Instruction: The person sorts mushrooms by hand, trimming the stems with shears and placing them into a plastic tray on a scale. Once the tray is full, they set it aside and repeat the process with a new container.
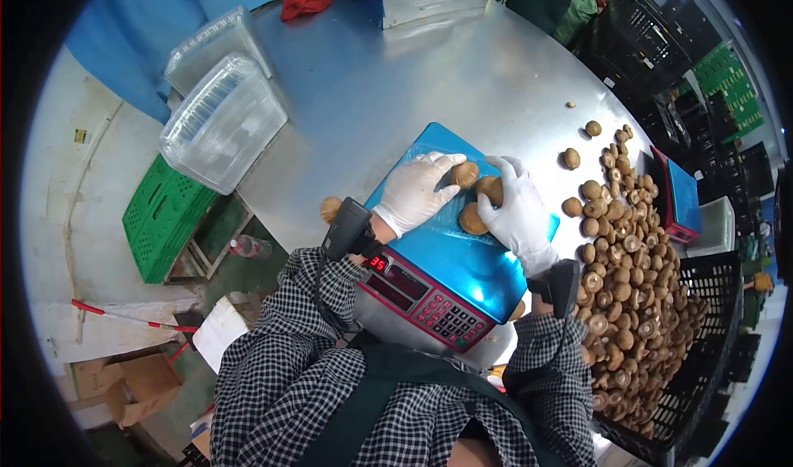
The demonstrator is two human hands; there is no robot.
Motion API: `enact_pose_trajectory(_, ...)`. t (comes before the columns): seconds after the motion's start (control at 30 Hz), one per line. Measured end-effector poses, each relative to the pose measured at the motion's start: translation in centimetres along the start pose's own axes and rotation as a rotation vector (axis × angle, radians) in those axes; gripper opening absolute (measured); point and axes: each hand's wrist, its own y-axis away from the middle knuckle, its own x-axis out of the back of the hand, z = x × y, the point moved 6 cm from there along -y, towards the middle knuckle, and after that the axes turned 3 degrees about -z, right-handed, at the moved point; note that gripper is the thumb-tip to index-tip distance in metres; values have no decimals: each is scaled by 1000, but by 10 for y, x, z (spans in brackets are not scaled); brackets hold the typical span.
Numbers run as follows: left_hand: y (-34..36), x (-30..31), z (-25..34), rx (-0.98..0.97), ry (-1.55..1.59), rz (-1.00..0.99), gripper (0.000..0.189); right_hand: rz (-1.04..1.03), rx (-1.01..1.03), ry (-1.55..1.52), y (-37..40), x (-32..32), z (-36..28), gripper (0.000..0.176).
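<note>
At the far left a green slotted plastic crate (pixel 161 219) stands below the worktop edge, with two clear ribbed plastic trays (pixel 221 120) stacked beside it on the bare steel worktop (pixel 413 78). One loose brown mushroom (pixel 331 209) lies just off the left corner of the blue-topped electronic scale (pixel 446 260), whose red display (pixel 377 263) is lit. The left hand (pixel 417 192), in a white glove, lies flat and open on the platform, fingertips touching a round brown mushroom (pixel 464 173). The right hand (pixel 519 215), also gloved, curls over two further brown mushrooms (pixel 475 219) on the platform; whether it grips them or only rests on them cannot be told. Judged from this, mushrooms are being placed on the scale. They are round and loose on a smooth surface, so they call for a light, steady touch. To the right, a heap of brown mushrooms (pixel 628 285) spills from a black plastic crate (pixel 714 302), well apart from the scale.
</note>
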Motion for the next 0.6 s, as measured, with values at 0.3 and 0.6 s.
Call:
enact_pose_trajectory(0.3, -7, 4, -3, 11, -128, 67, 40, 80, 48, -212, 12, -11, -32, 44)
enact_pose_trajectory(0.6, -9, 5, 1, -56, -12, -74, 35, 142, 84, 90, 19, -27, -38, 48)
